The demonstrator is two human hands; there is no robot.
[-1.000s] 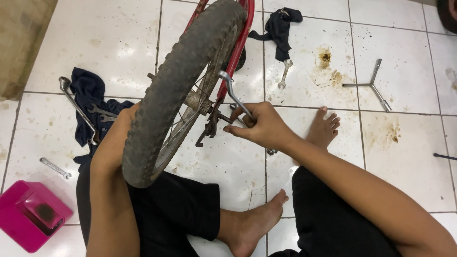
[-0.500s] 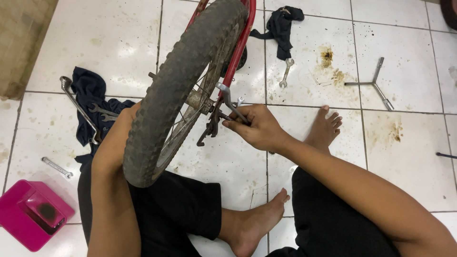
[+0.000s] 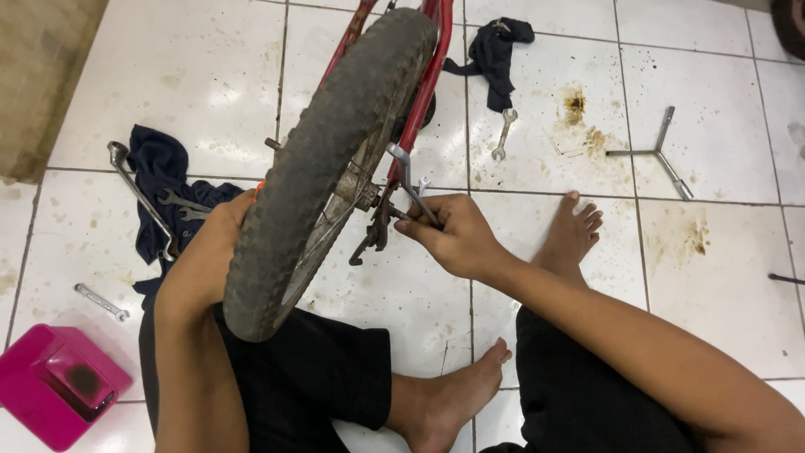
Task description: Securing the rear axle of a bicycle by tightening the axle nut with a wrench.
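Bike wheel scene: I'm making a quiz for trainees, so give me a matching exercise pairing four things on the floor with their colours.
Things:
1. box
2. bike frame
3. three-armed wrench
4. rag

Colours:
a. silver
b. dark, nearly black
c. pink
d. red

Pairs: 1-c, 2-d, 3-a, 4-b
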